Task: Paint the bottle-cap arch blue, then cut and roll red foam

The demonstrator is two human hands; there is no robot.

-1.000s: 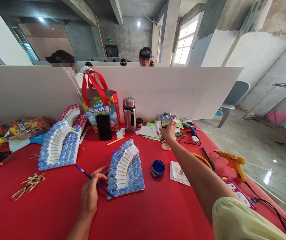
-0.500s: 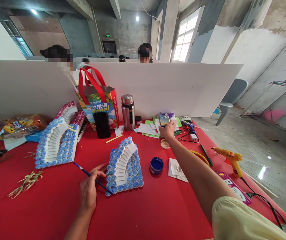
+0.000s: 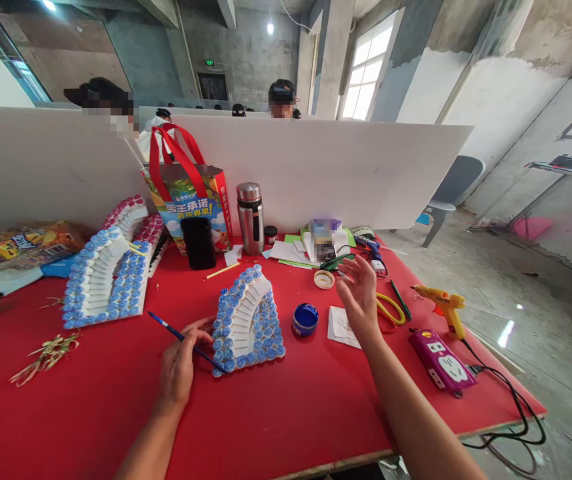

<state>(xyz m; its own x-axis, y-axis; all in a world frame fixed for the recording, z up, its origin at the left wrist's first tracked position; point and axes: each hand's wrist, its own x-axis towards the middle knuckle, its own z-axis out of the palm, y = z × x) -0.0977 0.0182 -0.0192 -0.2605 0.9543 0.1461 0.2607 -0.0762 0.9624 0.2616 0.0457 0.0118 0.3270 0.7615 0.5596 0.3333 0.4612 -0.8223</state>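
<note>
My left hand (image 3: pixel 181 360) holds a slim blue paintbrush (image 3: pixel 166 325), its fingers at the left edge of a blue-and-white arch-shaped craft piece (image 3: pixel 249 327). Rolled blue paper-like rounds cover that piece, with white strips curving along its arch. One end of the brush points up and left; the other end lies over the piece's lower left corner. My right hand (image 3: pixel 359 293) hovers over the table with fingers spread, holding nothing. Near it are an open jar of blue paint (image 3: pixel 305 319), a round lid (image 3: pixel 324 279) and a folded white tissue (image 3: pixel 342 327).
A similar blue piece (image 3: pixel 139 283) leans at left beside a food packet (image 3: pixel 41 243). Behind stand a dark phone (image 3: pixel 199 243), a shopping bag (image 3: pixel 216 193) and a steel flask (image 3: pixel 250 220). At right lie a yellow glue gun (image 3: pixel 441 307), a purple power strip (image 3: pixel 441 360) and cables.
My right hand has drawn back from the lit phone on the papers at the back, toward me, and its fingers have spread. My left hand keeps the paintbrush by the craft piece.
</note>
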